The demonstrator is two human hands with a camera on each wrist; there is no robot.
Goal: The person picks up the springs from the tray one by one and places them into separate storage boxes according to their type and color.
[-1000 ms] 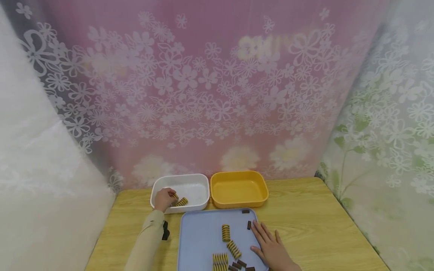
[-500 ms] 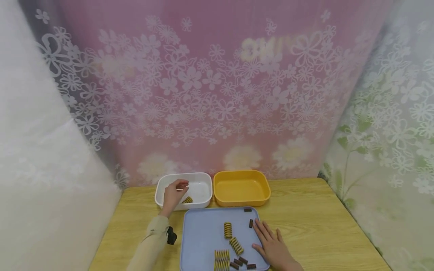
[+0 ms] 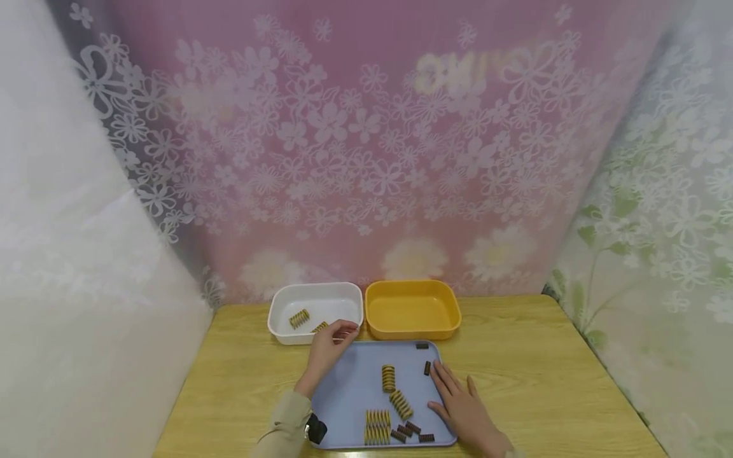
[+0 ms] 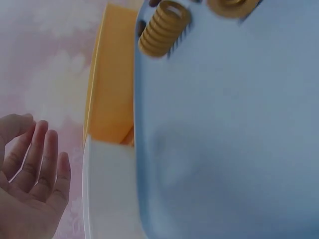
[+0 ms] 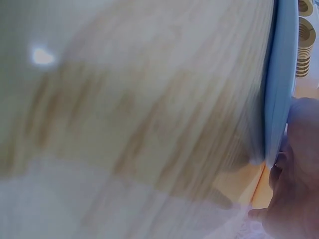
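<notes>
My left hand [image 3: 331, 348], fingers loosely bent and holding nothing, is above the near right edge of the white box [image 3: 277, 327]. Two yellow springs [image 3: 299, 319] lie in that box, one partly hidden by the hand. Thumb and fingertips look empty in the left wrist view. My right hand [image 3: 462, 407] rests with straight fingers on the right rim of the blue tray [image 3: 343, 401]. A small dark brown spring [image 3: 427, 368] lies by its fingertips. On the tray are two separate yellow springs [image 3: 389, 378], a group of yellow springs [image 3: 378, 427] side by side, and several dark brown springs [image 3: 409, 429].
A yellow box [image 3: 412, 312] stands right of the white one, behind the tray. Another dark spring [image 3: 422, 346] lies near the tray's far right corner. The wood-look table [image 3: 532, 369] meets a flowered pink curtain [image 3: 366, 191] at the back.
The left hand has let go of a yellow spring in the white box, risen out of it and moved right, toward the tray. The right hand stays on the tray rim.
</notes>
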